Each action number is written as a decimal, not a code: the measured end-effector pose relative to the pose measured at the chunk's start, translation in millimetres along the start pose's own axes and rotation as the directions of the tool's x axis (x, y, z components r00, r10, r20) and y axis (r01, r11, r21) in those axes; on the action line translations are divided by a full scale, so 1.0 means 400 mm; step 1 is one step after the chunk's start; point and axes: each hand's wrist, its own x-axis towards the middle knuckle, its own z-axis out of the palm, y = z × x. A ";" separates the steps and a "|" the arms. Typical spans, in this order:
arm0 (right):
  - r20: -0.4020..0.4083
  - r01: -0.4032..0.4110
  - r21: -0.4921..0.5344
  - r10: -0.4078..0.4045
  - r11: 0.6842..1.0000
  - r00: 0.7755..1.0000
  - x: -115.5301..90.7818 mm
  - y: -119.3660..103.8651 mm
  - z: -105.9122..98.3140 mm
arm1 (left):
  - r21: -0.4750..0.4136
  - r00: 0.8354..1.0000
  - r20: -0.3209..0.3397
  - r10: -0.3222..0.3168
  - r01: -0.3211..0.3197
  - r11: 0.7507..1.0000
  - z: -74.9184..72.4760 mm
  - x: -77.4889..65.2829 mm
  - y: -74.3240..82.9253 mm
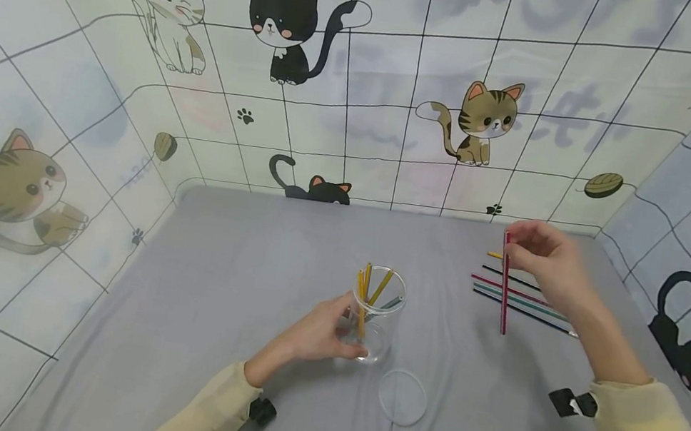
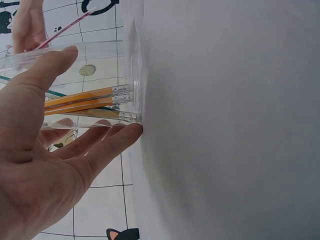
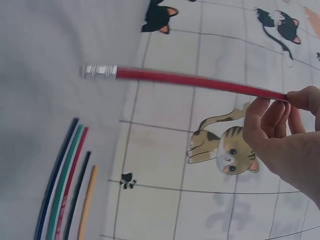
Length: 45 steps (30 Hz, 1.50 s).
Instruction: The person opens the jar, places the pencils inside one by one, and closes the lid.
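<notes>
The right hand [image 1: 545,262] pinches a red pencil [image 3: 170,78] nearly upright above the tabletop [image 1: 237,252], near 5 lying pencils [image 3: 66,175]. The left hand [image 1: 320,329] grips a glass [image 1: 377,338] containing yellow pencils [image 2: 82,97]; a clear disc [image 1: 403,398] lies nearby.

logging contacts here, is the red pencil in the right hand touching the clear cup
Apart. The head view shows the red pencil, held in the right hand, with gray cloth visible between it and the clear cup.
</notes>
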 end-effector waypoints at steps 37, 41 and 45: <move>-0.098 0.238 0.840 -0.294 0.488 0.951 0.011 -0.299 0.128 | 0.012 0.999 -0.016 0.038 -0.038 0.999 0.000 0.003 -0.005; -0.078 0.226 0.806 -0.280 0.547 0.957 0.014 -0.290 0.153 | 0.009 1.000 -0.009 0.030 -0.030 1.000 0.000 0.002 -0.004; -0.045 0.212 0.776 -0.282 0.594 0.958 0.014 -0.269 0.184 | 0.009 1.000 -0.001 0.021 -0.021 1.000 0.000 0.002 -0.004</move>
